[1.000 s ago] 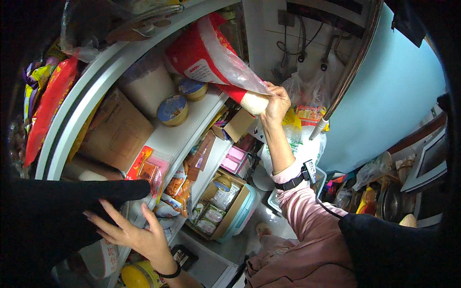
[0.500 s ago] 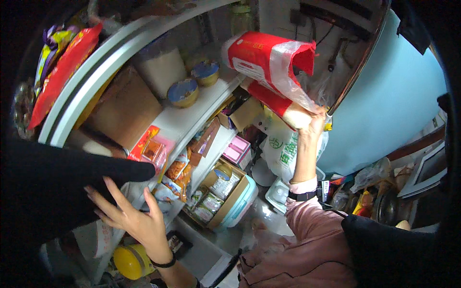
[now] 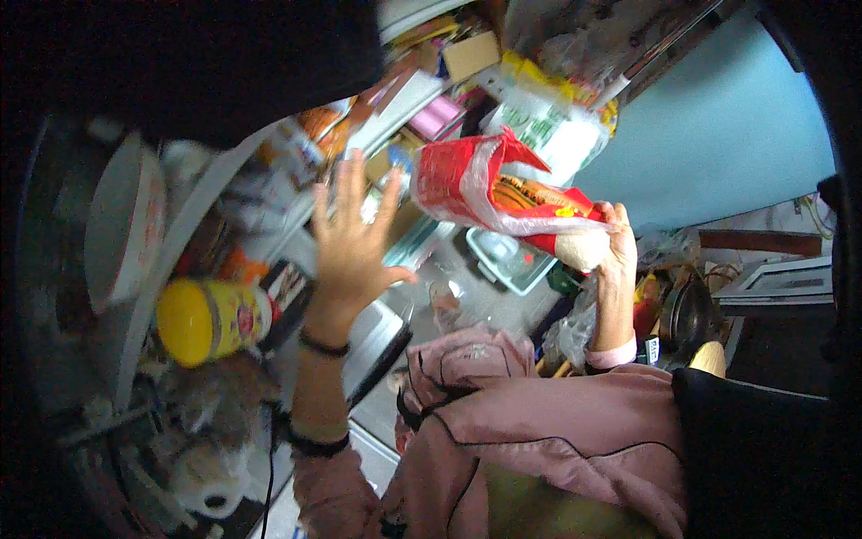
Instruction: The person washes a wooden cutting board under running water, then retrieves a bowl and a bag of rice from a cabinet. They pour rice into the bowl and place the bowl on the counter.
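Note:
My right hand [image 3: 617, 241] grips one end of a red packet [image 3: 458, 175] that has a clear plastic strip around it and an orange striped part showing in its open fold. A whitish rounded part [image 3: 582, 250] shows next to the fingers; what it is I cannot tell. The packet's other end juts out to the left, in front of the shelves. My left hand [image 3: 355, 260] holds nothing, its fingers spread apart over the shelf front, short of the packet.
Lower left lies a yellow-lidded jar [image 3: 214, 321]. Behind the packet are a white bag with green print [image 3: 552, 135] and a pale plastic tub [image 3: 509, 262]. A light blue panel [image 3: 727, 135] stands at right, a dark metal pan [image 3: 687, 310] below it. Dark shapes block the upper left.
My view has swung lower. The red packet has come down nearer my body and turned, now showing its orange striped part. My left hand, still spread, has moved up and right toward it.

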`<state>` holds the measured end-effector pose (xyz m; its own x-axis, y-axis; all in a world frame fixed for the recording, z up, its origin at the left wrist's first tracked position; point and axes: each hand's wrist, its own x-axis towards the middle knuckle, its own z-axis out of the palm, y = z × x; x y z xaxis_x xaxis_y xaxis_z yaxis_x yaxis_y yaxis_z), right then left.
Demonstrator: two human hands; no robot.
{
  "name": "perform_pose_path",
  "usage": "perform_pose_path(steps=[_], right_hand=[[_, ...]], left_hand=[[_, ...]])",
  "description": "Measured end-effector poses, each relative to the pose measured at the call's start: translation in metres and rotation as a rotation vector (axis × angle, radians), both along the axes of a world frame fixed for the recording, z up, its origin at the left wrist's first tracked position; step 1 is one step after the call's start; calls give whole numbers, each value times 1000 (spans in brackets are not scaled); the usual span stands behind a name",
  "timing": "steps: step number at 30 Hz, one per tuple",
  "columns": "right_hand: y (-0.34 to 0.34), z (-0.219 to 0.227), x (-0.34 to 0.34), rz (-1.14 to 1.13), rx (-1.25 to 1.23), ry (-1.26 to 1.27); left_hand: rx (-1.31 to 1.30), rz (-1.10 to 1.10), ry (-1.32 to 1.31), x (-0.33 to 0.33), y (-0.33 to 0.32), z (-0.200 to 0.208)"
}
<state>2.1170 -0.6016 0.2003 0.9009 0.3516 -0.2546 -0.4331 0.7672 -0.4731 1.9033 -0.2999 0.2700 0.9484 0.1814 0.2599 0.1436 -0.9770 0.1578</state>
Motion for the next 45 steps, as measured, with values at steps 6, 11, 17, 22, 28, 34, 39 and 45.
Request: perform_pose_path(steps=[6,11,17,22,28,34,39,45], right_hand=[[-28,-3,-137,336,0,65],[-6,-37,-189,597,-299,304],[96,-62,-258,1091,-382,-22],[175,-67,-328,1539,-394,-415],[200,-72,-475,1963,-274,-809],[187,-96,-672,2246,-17,-1010],[173,-89,-873,2329,-66,-1235],[184,-50,-1074,2241,-61,-828]], left_hand=[[-653,52,-153,-119,-38,-56],[-415,72,-418,-258,-62,-14],[-167,350,-378,-393,-100,63],[-117,557,-453,-468,-142,86],[-105,1041,-530,-626,-222,96],[214,1479,-524,-767,-300,82],[294,1590,-489,-915,-323,74],[-229,1492,-505,-1130,-323,93]])
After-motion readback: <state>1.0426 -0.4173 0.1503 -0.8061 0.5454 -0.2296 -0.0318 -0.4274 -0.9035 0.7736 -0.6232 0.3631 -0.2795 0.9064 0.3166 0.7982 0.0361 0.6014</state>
